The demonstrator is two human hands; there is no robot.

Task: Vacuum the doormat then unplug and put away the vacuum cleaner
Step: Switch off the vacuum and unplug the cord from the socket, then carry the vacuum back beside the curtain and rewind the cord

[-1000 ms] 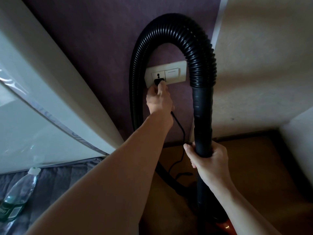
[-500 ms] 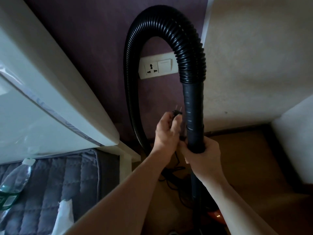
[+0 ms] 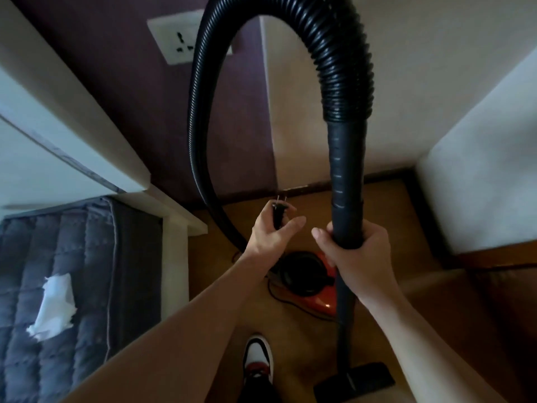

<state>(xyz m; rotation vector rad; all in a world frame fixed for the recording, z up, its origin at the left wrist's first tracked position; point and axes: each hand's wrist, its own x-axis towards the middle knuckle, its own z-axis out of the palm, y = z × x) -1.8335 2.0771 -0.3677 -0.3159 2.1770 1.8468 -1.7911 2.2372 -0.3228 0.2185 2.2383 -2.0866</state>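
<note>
- Brown floor (image 3: 386, 205) is lying open between the bed frame (image 3: 174, 257) and the right wall (image 3: 479, 184).
- Black hose (image 3: 334, 53) is arching into the upright wand (image 3: 347, 175), which the right hand (image 3: 354, 257) is gripping.
- Red vacuum cleaner (image 3: 316, 298) is sitting below both hands.
- Left hand (image 3: 270, 238) is pinching the plug (image 3: 277, 213), prongs pointing up, left of the wand.

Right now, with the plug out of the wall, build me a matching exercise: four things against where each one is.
Things:
1 plug
2 vacuum wand
3 orange vacuum body
4 white tissue

Places:
A on the grey quilted surface
B on the floor
C held in the left hand
D gripped by the right hand

Pairs: 1-C, 2-D, 3-B, 4-A
</note>
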